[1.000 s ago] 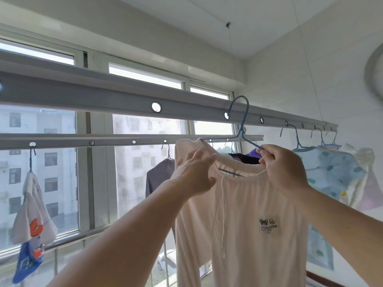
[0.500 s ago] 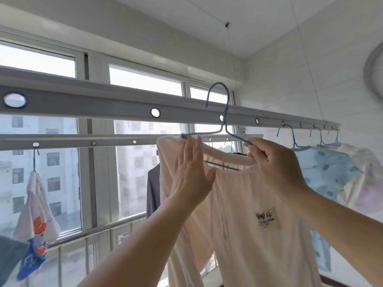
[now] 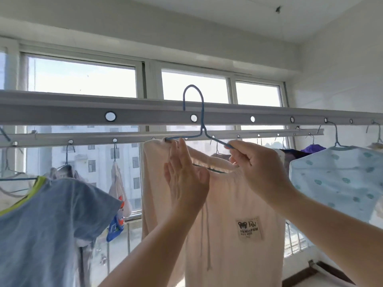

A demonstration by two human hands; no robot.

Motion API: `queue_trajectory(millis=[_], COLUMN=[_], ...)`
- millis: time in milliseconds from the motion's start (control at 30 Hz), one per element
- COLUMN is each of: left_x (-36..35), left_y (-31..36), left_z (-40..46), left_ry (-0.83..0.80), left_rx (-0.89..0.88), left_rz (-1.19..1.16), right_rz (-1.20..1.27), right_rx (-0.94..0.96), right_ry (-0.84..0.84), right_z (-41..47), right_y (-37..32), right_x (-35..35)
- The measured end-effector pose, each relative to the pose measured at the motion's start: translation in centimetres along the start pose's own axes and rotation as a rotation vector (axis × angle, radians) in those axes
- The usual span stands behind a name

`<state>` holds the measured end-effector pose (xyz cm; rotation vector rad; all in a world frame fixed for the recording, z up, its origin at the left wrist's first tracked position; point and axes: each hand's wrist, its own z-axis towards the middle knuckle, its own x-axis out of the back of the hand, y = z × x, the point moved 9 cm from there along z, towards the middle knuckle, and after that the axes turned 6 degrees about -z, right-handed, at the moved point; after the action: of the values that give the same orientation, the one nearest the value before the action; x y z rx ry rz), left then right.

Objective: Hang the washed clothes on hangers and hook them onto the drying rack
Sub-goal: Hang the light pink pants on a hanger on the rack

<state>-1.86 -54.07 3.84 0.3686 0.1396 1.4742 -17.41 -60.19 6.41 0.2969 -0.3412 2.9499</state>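
Blue wire hanger (image 3: 202,129) carries cream drawstring trousers (image 3: 223,214), folded over its lower bar, with a small bear label on the front. The right hand (image 3: 257,168) has its fingers (image 3: 235,149) clamped on the hanger's right shoulder wire, thumb below, just above the folded waistband. The left hand (image 3: 184,179) is flat and upright against the cloth, fingers (image 3: 179,154) straight and together, tips just under the hanger's left shoulder end; it grips nothing.

Compared with half a second ago, the hanger is turned more squarely to the camera and held further left along the drying rack (image 3: 145,112). Its hook now rises above the fingers and crosses in front of the near rail, with the hook tip just above a round hole (image 3: 193,118); it is not threaded into any hole. The head has swung left, so a blue-grey garment with a yellow-green trim (image 3: 51,214) now fills the lower left, well left of the left fingers. A pale blue dotted garment (image 3: 339,179) hangs just right of the right hand, as before, and a small white and blue item (image 3: 118,193) hangs on the far rail (image 3: 83,139), left of the trousers.
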Motion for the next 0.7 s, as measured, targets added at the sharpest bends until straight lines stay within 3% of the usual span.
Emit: queue_trajectory(millis=[433,700], left_x=[8.9,11.1], left_y=[-6.7,-9.9], left_z=[0.3,1.1], left_ry=[0.092,0.011], left_rx=[0.195,0.272], left_rz=[0.119,0.165], right_rz=[0.039,0.030], right_rx=[0.042,0.008], right_ry=[-0.197,-0.276], right_z=[1.6,2.3], right_y=[-8.2,-10.0], right_x=[-8.1,-11.2])
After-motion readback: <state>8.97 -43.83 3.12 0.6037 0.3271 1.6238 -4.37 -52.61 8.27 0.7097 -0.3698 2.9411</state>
